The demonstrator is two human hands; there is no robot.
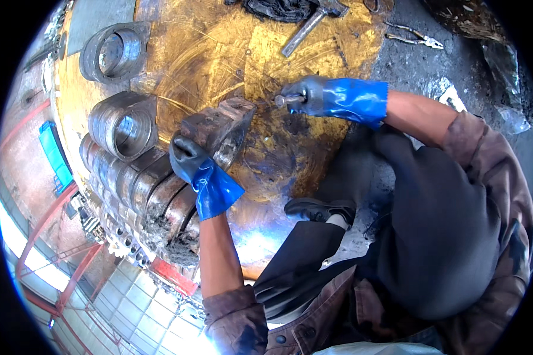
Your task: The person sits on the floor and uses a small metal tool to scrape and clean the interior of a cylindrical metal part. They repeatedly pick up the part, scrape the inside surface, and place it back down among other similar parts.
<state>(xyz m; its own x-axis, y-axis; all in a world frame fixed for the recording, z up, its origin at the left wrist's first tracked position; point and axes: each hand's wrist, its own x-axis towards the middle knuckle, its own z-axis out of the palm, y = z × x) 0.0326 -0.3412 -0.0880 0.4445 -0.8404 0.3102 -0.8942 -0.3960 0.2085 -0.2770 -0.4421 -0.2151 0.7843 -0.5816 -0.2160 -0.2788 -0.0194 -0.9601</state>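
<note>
My left hand (pixel 189 161), in a blue rubber glove with a dark palm, has its fingers closed over the near end of a worn metal block (pixel 210 125). The block rests tilted on the yellow, grease-stained work surface (pixel 201 53). To its right my right hand (pixel 307 96), gloved alike, is closed in a fist around a short metal rod (pixel 282 100). The rod's round end points toward the block, apart from it. How far it runs inside the fist is hidden.
Ring-shaped metal housings (pixel 121 127) stand in a row at the left, with another ring housing (pixel 114 52) beyond them. A hammer (pixel 314 26) lies at the far edge beside a dark rag (pixel 278 9). Pliers (pixel 417 36) lie at the far right. My shoe (pixel 320 208) is near the surface.
</note>
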